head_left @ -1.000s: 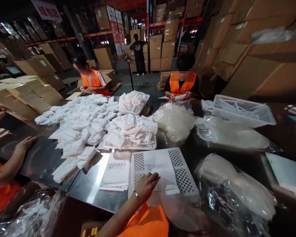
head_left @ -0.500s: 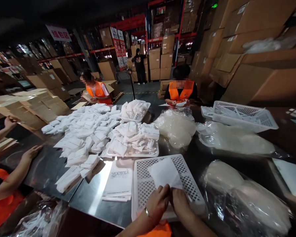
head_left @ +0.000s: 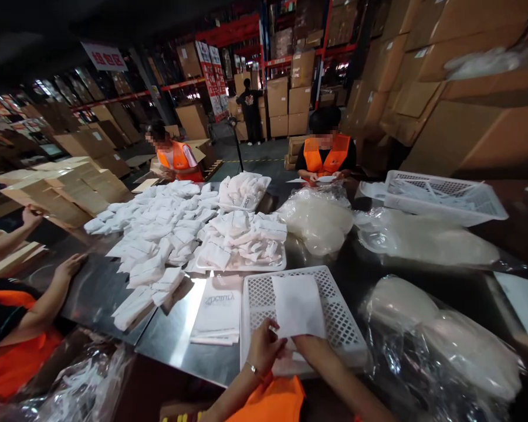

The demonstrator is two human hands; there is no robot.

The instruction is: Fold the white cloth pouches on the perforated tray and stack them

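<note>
At a metal bench [head_left: 176, 334] in a warehouse, we bend over a white plastic basket [head_left: 257, 305], a plain white pouch [head_left: 299, 302] lying flat across its perforated face. Our left hand [head_left: 264, 349], a bracelet at the wrist, is at the basket's near side, its fingers loosely curled at the pouch's lower left corner; our right hand [head_left: 314, 351] reaches over the pouch's lower edge on the same near side. We cannot tell whether either hand is pinching the pouch, as the fingertips are partly hidden. Just left of the basket, we have a small stack of printed pouches [head_left: 215, 313], their dark lettering upside down to us. Just beyond the basket, a tray [head_left: 264, 266] is heaped with white packets [head_left: 242, 234], and a broad loose pile [head_left: 158, 225] spreads over the bench to the basket's far left. A clear bag [head_left: 466, 357] with pale contents lies close to the basket's right; a similar bag [head_left: 319, 220] sits beyond it. Across the bench, past the basket, we face a co-worker [head_left: 328, 152] in an orange vest, both hands at a pale sheet [head_left: 326, 179]. Well left of the basket, another person's hand [head_left: 70, 265] rests near the bench edge.
</note>
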